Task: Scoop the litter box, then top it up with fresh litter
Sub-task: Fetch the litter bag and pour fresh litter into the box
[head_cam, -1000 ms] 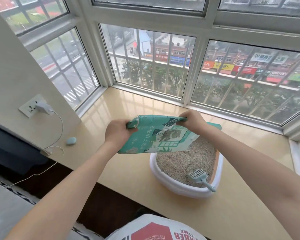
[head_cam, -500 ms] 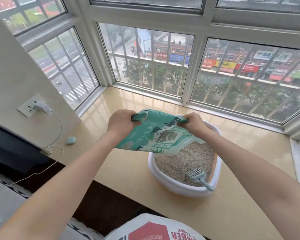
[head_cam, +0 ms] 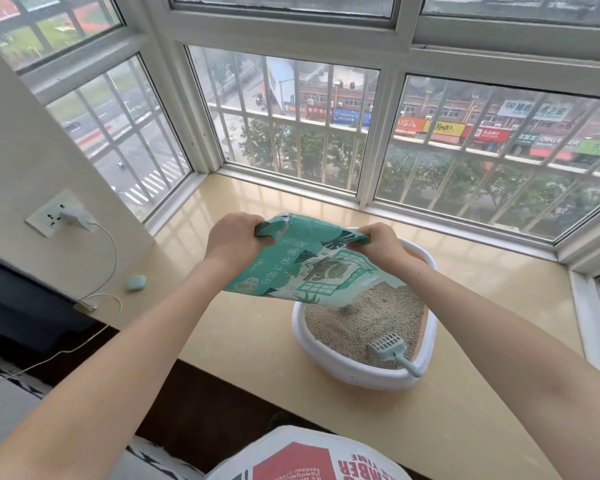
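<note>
Left hand (head_cam: 234, 242) and right hand (head_cam: 381, 244) each grip an end of a tilted green bag (head_cam: 302, 265) above the litter box (head_cam: 326, 355). A scoop (head_cam: 390, 348) lies in the litter (head_cam: 343, 323); the box sits on the tabletop (head_cam: 243, 341).

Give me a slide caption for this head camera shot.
Both hands tip a green litter bag over the litter box, scoop resting inside.

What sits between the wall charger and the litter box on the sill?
In the head view: a small mint oval object beside the charger's cable, then bare sill up to the litter box.

"TIME", upside down, on shirt (head_cam: 312, 459)
</note>
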The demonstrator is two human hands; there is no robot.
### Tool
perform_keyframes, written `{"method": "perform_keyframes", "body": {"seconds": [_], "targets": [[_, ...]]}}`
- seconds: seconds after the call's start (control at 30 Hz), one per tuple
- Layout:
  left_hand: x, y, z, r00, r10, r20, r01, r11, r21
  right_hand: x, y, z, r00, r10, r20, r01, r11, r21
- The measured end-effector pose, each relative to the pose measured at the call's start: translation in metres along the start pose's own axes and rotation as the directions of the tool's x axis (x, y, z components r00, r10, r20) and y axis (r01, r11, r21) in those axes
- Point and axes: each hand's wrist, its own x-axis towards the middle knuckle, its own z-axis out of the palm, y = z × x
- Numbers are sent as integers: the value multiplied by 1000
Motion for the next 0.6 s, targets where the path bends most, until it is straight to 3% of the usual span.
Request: {"method": "perform_keyframes", "body": {"seconds": [0.33,0.5,0.6], "targets": [[-16,-34,8,989,-145,-14,142,980,-139,-1,-25,2,994,-102,34,105,990,-91],[-33,-53,17,964,-267,7,254,907,-336,2,-42,10,981,-169,93,186,958,-220],[-41,-59,21,941,-328,87,332,836,-438,4,-52,16,971,-205,122,234,923,-306]]}}
